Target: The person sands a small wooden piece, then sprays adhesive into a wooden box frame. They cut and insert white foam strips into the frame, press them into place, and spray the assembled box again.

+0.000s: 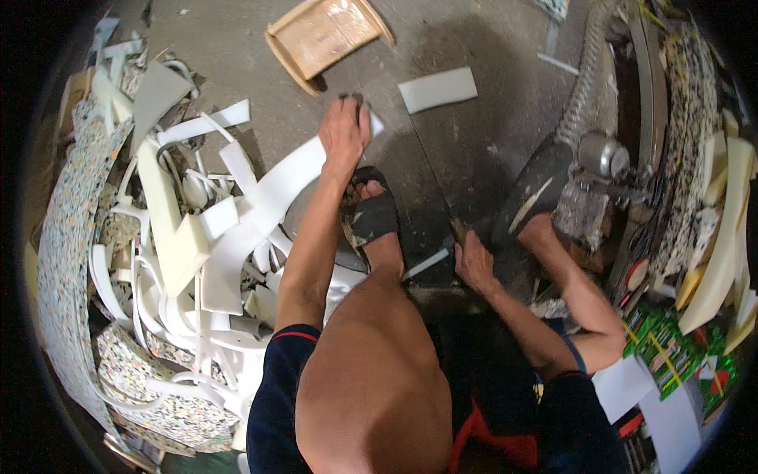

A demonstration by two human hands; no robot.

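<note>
My left hand (pixel 345 136) is closed on the far end of a long, curved white foam strip (pixel 276 186), with its fingers bent over the edge. The strip runs back to the left onto a pile of foam scraps. Lower and to the right, my right hand (pixel 474 261) grips the handle of a long, thin knife (pixel 430 162). Its narrow dark blade points away from me, and its tip lies close to a separate white foam rectangle (pixel 439 89) on the floor. A short white foam sliver (pixel 425 265) lies beside my right hand.
Foam offcuts (pixel 178 229) heap up at the left beside a speckled foam sheet (pixel 67 245). A small wooden bed-shaped tray (pixel 332 38) sits at the far side. To the right are a ribbed hose (pixel 588 71), a metal motor (pixel 604 154) and a green package (pixel 671 344).
</note>
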